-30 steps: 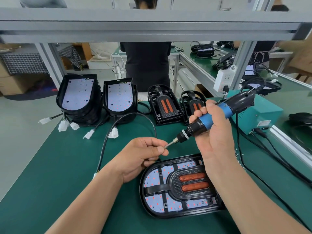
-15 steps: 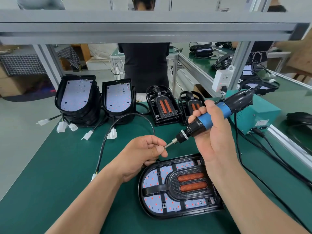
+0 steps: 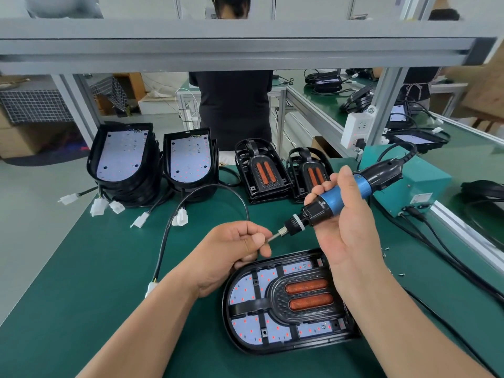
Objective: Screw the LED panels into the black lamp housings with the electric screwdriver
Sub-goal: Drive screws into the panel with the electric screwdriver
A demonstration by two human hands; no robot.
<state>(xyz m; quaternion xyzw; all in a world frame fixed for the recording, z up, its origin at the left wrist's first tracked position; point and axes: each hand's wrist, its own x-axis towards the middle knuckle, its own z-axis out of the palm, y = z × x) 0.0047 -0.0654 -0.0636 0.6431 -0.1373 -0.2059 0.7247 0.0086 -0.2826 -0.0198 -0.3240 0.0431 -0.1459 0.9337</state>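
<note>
- Head view: black lamp housing (image 3: 283, 347) lies flat on the green counter (image 3: 81, 268) with the LED panel (image 3: 246, 290) seated inside it.
- Right hand (image 3: 346, 230) grips the screwdriver (image 3: 341, 196) – tilted, its tip above the housing.
- Left hand (image 3: 234, 249) pinches at the bit tip; whatever it pinches is too small to tell.
- Since half a second ago, both hands hold much the same pose.
- Housings (image 3: 122, 165) stacked at the counter's far edge hold panels too.

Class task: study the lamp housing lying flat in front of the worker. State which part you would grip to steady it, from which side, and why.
Grip the black rim at the rounded end of the lamp housing, coming from the left. That edge is bare and raised, while the right hand and the electric screwdriver occupy the right side. Avoid the LED panel and the orange ribbed centre.
</note>
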